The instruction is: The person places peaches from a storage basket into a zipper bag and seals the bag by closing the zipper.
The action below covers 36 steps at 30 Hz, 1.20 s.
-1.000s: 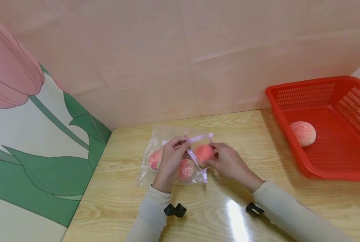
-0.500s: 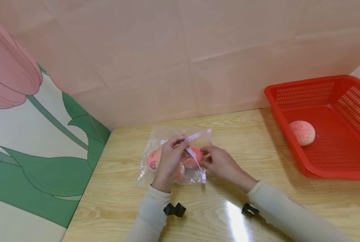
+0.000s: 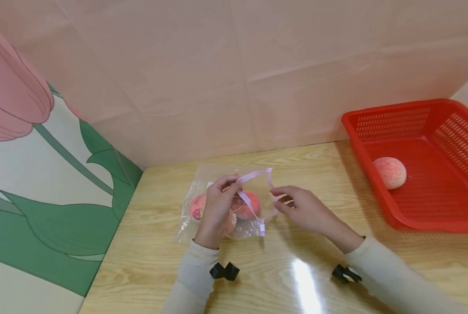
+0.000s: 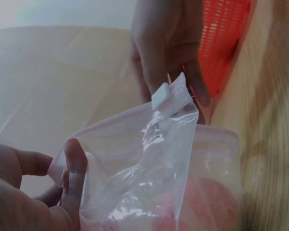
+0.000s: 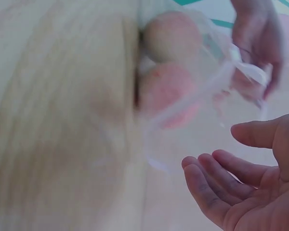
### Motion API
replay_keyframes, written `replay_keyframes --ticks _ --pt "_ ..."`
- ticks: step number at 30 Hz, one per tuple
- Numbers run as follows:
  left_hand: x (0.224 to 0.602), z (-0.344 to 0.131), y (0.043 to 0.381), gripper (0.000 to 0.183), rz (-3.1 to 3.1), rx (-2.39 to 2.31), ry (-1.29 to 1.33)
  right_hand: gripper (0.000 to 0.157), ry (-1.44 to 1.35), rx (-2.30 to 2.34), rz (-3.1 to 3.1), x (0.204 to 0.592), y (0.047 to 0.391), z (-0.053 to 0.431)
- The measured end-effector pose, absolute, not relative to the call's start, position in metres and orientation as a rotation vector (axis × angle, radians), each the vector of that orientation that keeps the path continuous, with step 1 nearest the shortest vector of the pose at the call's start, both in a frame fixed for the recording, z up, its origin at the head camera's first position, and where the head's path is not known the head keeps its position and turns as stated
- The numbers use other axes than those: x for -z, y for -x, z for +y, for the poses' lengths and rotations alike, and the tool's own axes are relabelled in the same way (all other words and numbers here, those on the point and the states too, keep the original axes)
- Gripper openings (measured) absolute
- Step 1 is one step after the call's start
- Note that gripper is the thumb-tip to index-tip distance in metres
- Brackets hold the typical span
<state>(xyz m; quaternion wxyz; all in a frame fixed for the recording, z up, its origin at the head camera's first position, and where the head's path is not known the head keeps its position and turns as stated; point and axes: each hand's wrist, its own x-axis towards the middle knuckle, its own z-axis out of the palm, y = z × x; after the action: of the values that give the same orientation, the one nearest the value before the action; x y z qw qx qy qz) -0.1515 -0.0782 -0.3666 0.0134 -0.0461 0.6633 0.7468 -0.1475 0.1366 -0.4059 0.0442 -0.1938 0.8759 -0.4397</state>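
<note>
A clear plastic slider bag (image 3: pixel 243 231) with a pale purple rim lies on the table, its mouth spread toward the right. Inside it are several pink peaches (image 3: pixel 249 206), partly covered by my left hand (image 3: pixel 217 206). That hand pinches the bag's rim between thumb and fingers, plain in the left wrist view. The white slider (image 4: pixel 161 96) sits at the near corner of the mouth. Just right of the mouth is my right hand (image 3: pixel 304 208), its fingers loosely bent and nothing held; the right wrist view shows the bare palm (image 5: pixel 260 202).
A red plastic basket (image 3: pixel 442 187) stands at the right of the wooden table (image 3: pixel 147 257), with one pink-and-cream peach (image 3: pixel 390 173) against its left wall. A pinkish covering (image 3: pixel 202 87) hangs behind the table. A painted tulip wall (image 3: pixel 53 183) bounds the left.
My right hand pushed a peach leftward into the bag, let go of it, and drew back to the right. My left hand has kept its hold on the rim.
</note>
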Motion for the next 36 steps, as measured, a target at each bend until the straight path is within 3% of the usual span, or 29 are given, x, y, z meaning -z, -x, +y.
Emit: replay_keyframes --ticks 9,16,26,36 --pt "0.367 -0.076 0.152 0.018 2.05 -2.332 0.138 0.042 0.621 1.237 2.85 0.369 0.144 0.198" --pt "0.368 -0.076 0.152 0.016 2.07 -2.313 0.134 0.057 0.42 1.094 2.903 0.338 0.148 0.255" --pt "0.368 -0.076 0.152 0.016 2.089 -2.285 0.136 0.07 0.348 0.803 2.953 0.33 0.167 0.316" --pt "0.37 -0.076 0.153 0.016 2.07 -2.308 0.124 0.084 0.34 0.487 2.945 0.337 0.188 0.343"
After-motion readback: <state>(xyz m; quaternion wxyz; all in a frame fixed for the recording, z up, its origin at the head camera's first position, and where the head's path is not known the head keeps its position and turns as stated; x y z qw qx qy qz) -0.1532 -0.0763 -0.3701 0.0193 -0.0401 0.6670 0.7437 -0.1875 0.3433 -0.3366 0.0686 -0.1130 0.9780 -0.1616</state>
